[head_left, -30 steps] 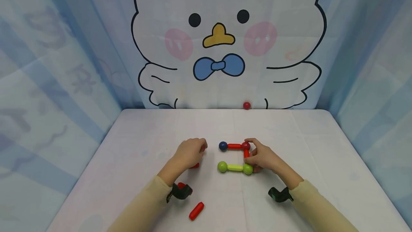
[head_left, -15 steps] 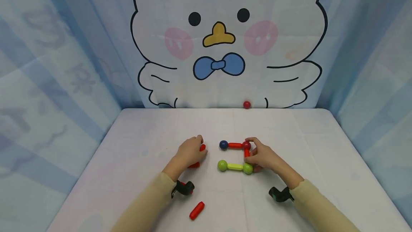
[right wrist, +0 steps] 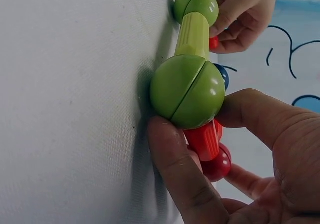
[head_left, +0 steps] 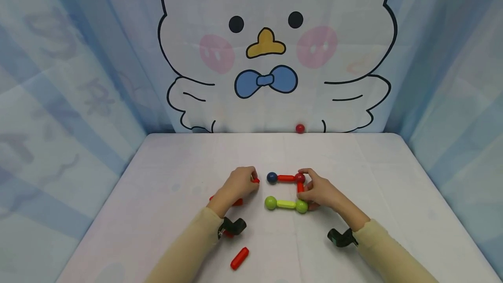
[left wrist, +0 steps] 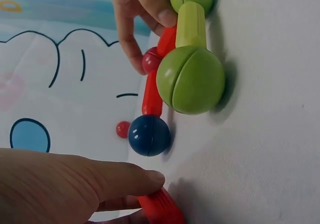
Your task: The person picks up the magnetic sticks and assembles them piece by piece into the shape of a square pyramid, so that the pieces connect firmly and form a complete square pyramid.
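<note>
Mid-desk lies a three-sided frame of rods and balls: a blue ball (head_left: 272,177) and red rod (head_left: 286,178) run to a red ball (head_left: 300,177), a short red rod (head_left: 300,187) drops to a green ball (head_left: 301,206), and a yellow-green rod (head_left: 286,204) ends in another green ball (head_left: 270,203). The right hand (head_left: 320,191) pinches that right corner with curled fingers. The open left side looks unfinished; the left hand (head_left: 235,184) grips a red rod (left wrist: 160,208) just beside it. Spare red pieces lie on the desk (head_left: 373,174).
</note>
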Demonstrator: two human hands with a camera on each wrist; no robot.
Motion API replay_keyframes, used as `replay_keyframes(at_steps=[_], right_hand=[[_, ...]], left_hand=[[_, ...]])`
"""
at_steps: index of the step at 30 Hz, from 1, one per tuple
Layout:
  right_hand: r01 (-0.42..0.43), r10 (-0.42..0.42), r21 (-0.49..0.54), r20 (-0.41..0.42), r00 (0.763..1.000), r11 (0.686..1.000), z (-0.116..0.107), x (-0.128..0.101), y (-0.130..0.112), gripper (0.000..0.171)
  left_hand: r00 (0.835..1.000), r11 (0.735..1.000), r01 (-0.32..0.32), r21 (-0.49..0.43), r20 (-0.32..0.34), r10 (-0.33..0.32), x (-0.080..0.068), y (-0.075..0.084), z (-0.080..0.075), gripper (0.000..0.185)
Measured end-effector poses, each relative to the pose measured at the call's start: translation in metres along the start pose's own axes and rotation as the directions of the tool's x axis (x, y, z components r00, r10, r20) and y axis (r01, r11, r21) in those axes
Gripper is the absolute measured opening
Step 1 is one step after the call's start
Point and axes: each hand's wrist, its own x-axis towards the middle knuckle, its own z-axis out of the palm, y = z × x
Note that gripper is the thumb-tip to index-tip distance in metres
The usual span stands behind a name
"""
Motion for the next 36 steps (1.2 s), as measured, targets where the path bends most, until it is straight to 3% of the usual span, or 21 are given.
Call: replay_keyframes(at_steps=[12, 20, 36], right_hand=[[-0.001, 0.001, -0.009, 0.002, 1.000, 1.000, 0.000, 0.000, 0.000, 0.078], [0.000, 0.000, -0.007, 0.001, 1.000, 1.000, 0.000, 0.001, 0.001, 0.078], [0.000, 0.000, -0.011, -0.002, 1.000, 1.000, 0.000, 0.000, 0.000, 0.077]], left_hand=[[1.000, 0.979, -0.011, -0.202, -0.019, 0.008, 0.003, 0.007, 0.005, 0.029], [0.997, 0.969, -0.066, -0.239, -0.044, 0.057, 0.002, 0.013, 0.009, 0.022], [0.998, 0.939, -0.059, -0.339, -0.019, 0.056, 0.001, 0.019, 0.017, 0.023]])
